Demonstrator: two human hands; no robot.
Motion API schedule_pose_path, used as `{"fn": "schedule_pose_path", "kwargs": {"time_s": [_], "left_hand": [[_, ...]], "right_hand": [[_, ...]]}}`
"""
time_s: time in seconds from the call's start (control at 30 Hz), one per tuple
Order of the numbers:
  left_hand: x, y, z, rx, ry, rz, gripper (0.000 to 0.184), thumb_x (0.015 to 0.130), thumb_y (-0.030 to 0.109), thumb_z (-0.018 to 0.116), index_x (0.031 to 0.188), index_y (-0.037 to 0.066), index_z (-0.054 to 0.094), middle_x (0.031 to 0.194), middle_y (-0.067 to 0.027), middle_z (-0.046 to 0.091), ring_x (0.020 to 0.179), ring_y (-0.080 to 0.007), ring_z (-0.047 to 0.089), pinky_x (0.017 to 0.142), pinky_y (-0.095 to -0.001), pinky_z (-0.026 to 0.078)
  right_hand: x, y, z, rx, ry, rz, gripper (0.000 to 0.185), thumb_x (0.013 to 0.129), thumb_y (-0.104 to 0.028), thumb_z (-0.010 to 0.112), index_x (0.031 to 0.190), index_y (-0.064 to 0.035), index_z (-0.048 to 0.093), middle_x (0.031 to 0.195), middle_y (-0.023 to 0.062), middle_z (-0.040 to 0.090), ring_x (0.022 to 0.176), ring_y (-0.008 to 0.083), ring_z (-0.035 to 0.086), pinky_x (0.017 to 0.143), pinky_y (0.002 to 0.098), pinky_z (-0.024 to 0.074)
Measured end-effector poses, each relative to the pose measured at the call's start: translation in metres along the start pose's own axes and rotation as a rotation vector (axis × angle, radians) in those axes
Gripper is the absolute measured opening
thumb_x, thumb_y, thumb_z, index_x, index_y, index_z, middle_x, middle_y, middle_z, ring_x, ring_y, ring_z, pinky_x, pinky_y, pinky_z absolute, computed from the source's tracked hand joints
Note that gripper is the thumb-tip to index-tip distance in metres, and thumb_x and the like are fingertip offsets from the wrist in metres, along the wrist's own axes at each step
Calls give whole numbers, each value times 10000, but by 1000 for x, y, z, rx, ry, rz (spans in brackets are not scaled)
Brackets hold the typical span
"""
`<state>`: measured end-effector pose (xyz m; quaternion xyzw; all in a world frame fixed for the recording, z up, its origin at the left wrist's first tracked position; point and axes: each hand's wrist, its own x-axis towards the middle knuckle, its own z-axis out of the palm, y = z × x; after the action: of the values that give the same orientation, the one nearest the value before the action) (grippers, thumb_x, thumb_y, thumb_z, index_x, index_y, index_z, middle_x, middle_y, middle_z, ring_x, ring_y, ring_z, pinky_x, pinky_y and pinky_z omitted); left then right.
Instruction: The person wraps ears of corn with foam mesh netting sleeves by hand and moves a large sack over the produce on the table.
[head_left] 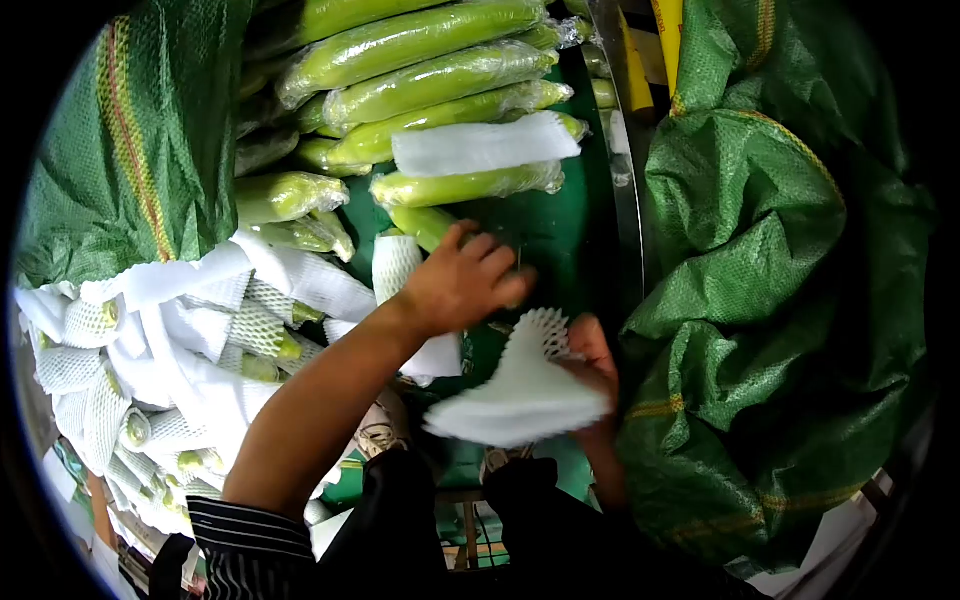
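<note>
My left hand point(465, 278) is over the lower end of a green vegetable point(425, 225), its fingers curled; whether it grips the vegetable is not clear. To its right and lower, my right hand point(595, 365) is closed on a white foam net sleeve point(525, 390), which flares out wide at the bottom and is blurred. Plastic-wrapped long green vegetables point(440, 70) lie in a stack above my hands. A flat white foam sleeve point(487, 145) rests across one of them. Another foam net sleeve point(396, 262) stands just left of my left hand.
Many vegetables in white foam sleeves point(230, 335) are heaped at the left, below a green woven sack point(170, 130). A large crumpled green sack point(750, 300) fills the right side. A metal edge point(627, 190) runs along the green surface point(585, 235).
</note>
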<state>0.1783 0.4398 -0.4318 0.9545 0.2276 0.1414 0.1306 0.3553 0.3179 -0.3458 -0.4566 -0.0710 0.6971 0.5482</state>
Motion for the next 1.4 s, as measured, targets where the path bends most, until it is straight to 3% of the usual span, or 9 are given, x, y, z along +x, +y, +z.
{"fn": "schedule_pose_path", "kwargs": {"time_s": [0.17, 0.33, 0.73, 0.9, 1.03, 1.2, 1.23, 1.33, 1.4], "left_hand": [[-9, 43, -60, -447, 367, -55, 323, 771, 115, 647, 1082, 200, 631, 1089, -115, 577, 1034, -311, 599, 990, -534, 494], [-22, 75, -75, -65, 247, -309, 157, 719, 243, 632, 866, 291, 604, 1124, 10, 621, 969, -202, 587, 766, -331, 466], [-47, 123, -90, -607, 113, -567, 336, 744, 43, 734, 1057, 153, 679, 1128, -129, 550, 949, -331, 608, 758, -393, 553], [-42, 131, -74, -1412, 242, -498, 456, 797, 82, 792, 1229, 58, 648, 1427, -113, 343, 1350, -269, 366, 1090, -390, 358], [-55, 138, -28, -2456, 426, -751, 311, 1031, 132, 529, 1321, 30, 580, 1307, -79, 613, 1243, -191, 541, 1096, -377, 380], [-92, 113, 42, -1734, 189, -1389, 231, 1009, 217, 602, 1146, 34, 569, 997, -74, 643, 885, -165, 635, 819, -312, 534], [-79, 117, 31, -1632, 266, -1477, 200, 991, 211, 628, 1071, 41, 562, 884, -52, 599, 799, -149, 602, 753, -298, 523], [-73, 119, -2, -1648, 338, -1429, 187, 992, 224, 628, 1036, 50, 575, 848, -36, 572, 777, -134, 576, 731, -282, 496], [-96, 124, -5, -1437, 340, -1275, 170, 1015, 224, 588, 960, 62, 588, 838, -22, 574, 747, -114, 556, 690, -268, 478]], "right_hand": [[2, -24, 5, 461, -472, 77, 748, 852, 67, 640, 1502, -114, 318, 1112, 243, 595, 906, 257, 628, 770, 344, 564], [31, -4, 3, 449, -409, 151, 743, 921, -147, 665, 1542, -93, 261, 1309, 245, 583, 1092, 310, 656, 865, 426, 588], [-8, 37, -11, 302, -271, 163, 549, 1014, -337, 548, 1435, -15, 408, 1312, 133, 606, 1157, 210, 626, 978, 345, 525], [-18, 33, -28, 59, -134, -34, 520, 1008, -297, 579, 1424, -28, 421, 1266, 117, 617, 1117, 197, 628, 952, 350, 532], [-9, 24, -50, -71, 8, -16, 355, 1027, -195, 529, 1341, -31, 497, 1191, 103, 615, 1058, 176, 618, 934, 324, 513], [33, 98, -111, 86, -180, -204, 345, 1019, -191, 542, 1335, -56, 509, 1235, 91, 619, 1125, 216, 614, 979, 384, 504], [33, 110, -115, -71, 172, 9, 373, 1004, -176, 555, 1353, -58, 498, 1315, 93, 591, 1190, 244, 597, 1005, 419, 500], [10, 91, -78, 142, 124, 61, 314, 1013, -163, 556, 1313, -68, 546, 1256, 77, 625, 1164, 215, 607, 969, 368, 512], [-11, 76, -43, -301, 14, 49, 270, 1032, -183, 535, 1270, -64, 577, 1157, 46, 647, 1074, 134, 604, 913, 301, 501]]}}
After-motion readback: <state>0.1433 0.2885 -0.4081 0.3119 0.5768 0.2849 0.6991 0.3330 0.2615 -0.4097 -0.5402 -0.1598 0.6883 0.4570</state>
